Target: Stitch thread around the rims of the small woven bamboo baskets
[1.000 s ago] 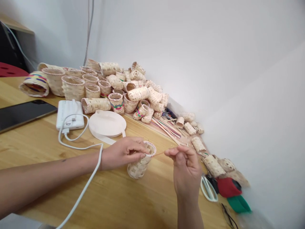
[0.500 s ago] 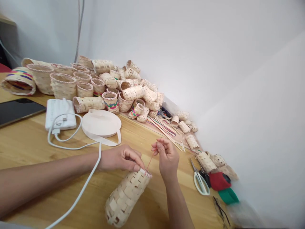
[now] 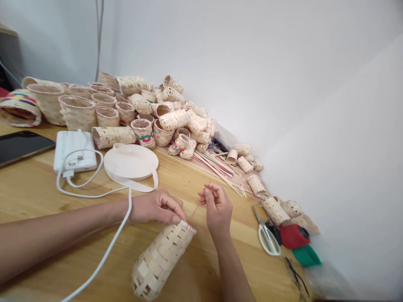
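A small woven basket [image 3: 163,260] of pale strips lies tilted on the wooden table, its rim toward the upper right. Part of that rim carries a white band with red stitches. My left hand [image 3: 160,207] pinches the rim between thumb and fingers. A thin red thread [image 3: 194,213] runs from the rim up to my right hand [image 3: 218,207], whose thumb and fingers are pinched on it. Whether a needle sits in those fingers I cannot tell. A white cable [image 3: 110,247] passes over my left wrist.
Behind my hands stand a roll of white ribbon [image 3: 130,161], a power bank [image 3: 74,151] and a phone [image 3: 25,147]. Many finished woven baskets [image 3: 77,113] are heaped along the wall. To the right lie scissors [image 3: 267,239], a red roll [image 3: 294,236], a green roll [image 3: 307,255] and glasses [image 3: 296,274].
The whole view has shifted slightly, so the left-hand things sit further left. Both hands keep their pinch on rim and thread, and the thread slants more to the right.
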### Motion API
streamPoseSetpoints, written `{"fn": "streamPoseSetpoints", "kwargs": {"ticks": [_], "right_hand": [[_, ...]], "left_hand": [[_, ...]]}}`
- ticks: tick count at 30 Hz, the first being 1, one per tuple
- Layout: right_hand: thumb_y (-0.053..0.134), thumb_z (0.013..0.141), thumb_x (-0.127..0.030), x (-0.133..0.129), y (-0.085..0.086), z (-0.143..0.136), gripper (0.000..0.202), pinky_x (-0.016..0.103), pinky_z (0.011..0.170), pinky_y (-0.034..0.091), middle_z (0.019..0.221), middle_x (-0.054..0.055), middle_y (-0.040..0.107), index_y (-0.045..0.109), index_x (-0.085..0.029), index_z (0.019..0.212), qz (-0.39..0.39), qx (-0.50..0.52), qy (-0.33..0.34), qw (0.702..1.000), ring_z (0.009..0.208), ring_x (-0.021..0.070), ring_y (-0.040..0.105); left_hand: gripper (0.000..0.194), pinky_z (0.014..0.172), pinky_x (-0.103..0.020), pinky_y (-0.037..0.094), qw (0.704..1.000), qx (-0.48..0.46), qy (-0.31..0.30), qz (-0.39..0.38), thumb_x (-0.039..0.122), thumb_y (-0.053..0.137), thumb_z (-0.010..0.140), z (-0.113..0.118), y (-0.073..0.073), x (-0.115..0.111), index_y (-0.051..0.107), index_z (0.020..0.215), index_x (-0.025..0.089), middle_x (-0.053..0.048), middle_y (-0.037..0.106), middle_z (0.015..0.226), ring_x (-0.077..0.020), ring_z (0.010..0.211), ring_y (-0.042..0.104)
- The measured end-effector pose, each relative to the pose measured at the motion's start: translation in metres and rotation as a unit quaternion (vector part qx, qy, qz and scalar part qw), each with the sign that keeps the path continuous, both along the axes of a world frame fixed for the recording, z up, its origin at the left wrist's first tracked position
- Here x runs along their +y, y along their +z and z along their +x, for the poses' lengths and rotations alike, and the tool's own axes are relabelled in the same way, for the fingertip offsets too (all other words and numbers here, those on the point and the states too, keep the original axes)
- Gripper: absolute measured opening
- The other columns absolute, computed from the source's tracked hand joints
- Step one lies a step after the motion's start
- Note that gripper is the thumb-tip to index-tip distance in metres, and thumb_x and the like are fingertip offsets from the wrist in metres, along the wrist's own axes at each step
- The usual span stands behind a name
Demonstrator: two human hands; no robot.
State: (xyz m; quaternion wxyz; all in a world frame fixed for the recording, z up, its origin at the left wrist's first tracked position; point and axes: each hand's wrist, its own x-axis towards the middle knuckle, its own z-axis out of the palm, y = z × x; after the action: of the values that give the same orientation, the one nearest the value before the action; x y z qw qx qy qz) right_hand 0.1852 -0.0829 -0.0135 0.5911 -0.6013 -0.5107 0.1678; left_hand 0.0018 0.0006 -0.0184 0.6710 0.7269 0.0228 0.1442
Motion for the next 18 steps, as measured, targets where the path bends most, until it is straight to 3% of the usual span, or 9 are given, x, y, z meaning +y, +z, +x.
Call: {"fn": "streamPoseSetpoints", "kwargs": {"ticks": [6, 12, 18], "right_hand": [[0.058, 0.086, -0.032, -0.004, 0.004, 0.001, 0.016, 0.026, 0.055, 0.053, 0.070, 0.002, 0.069, 0.064, -0.017, 0.089, 0.033, -0.004, 0.035, 0.999, 0.056, 0.0127, 0.063], [0.057, 0.088, -0.018, -0.014, 0.018, -0.001, 0.014, 0.031, 0.070, 0.051, 0.083, 0.003, 0.066, 0.069, -0.024, 0.089, 0.121, -0.212, 0.103, 0.964, 0.078, 0.0166, 0.063], [0.057, 0.088, -0.012, -0.019, 0.027, 0.001, 0.024, 0.028, 0.064, 0.046, 0.080, 0.002, 0.060, 0.069, -0.028, 0.101, 0.141, -0.308, 0.133, 0.931, 0.075, 0.0150, 0.057]], "left_hand": [[0.038, 0.053, -0.019, 0.034, 0.998, -0.017, -0.002, 0.058, 0.051, 0.061, 0.083, -0.004, 0.009, 0.003, 0.075, 0.092, 0.017, -0.002, 0.056, 0.068, -0.0099, 0.061, 0.046], [0.028, 0.060, -0.019, 0.040, 0.971, -0.069, 0.115, 0.201, 0.037, 0.055, 0.090, -0.011, 0.022, 0.008, 0.073, 0.094, 0.015, -0.004, 0.059, 0.073, -0.0116, 0.067, 0.053], [0.027, 0.064, -0.021, 0.042, 0.948, -0.093, 0.125, 0.278, 0.030, 0.050, 0.093, -0.014, 0.033, 0.004, 0.072, 0.095, 0.014, -0.007, 0.064, 0.077, -0.0138, 0.070, 0.056]]}}
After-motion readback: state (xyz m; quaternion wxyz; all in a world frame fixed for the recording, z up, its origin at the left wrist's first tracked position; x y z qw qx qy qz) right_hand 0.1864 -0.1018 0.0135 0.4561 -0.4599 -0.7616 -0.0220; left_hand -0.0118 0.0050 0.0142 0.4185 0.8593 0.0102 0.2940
